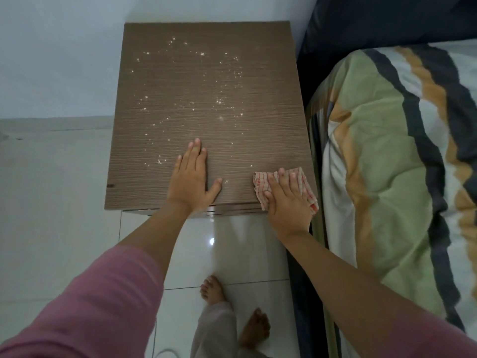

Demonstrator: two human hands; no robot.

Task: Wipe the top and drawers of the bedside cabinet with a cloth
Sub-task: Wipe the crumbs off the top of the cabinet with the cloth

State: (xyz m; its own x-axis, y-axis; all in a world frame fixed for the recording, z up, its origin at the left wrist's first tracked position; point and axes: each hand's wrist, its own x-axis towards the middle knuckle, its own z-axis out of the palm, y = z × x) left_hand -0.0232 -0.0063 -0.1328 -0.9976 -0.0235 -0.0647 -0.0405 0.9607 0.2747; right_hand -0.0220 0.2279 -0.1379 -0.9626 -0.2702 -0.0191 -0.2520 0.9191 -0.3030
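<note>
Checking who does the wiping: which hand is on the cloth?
The right hand, pressing the red-checked cloth at the brown wooden cabinet top's near right corner; the left hand lies flat on bare wood.

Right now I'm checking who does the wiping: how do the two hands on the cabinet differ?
The right hand presses flat on the checked cloth at the cabinet top's front right corner; the left hand lies bare on the wood, nearer the middle. The left hand sits beside white crumbs; few lie by the right hand. Both have straight fingers, palms down.
</note>
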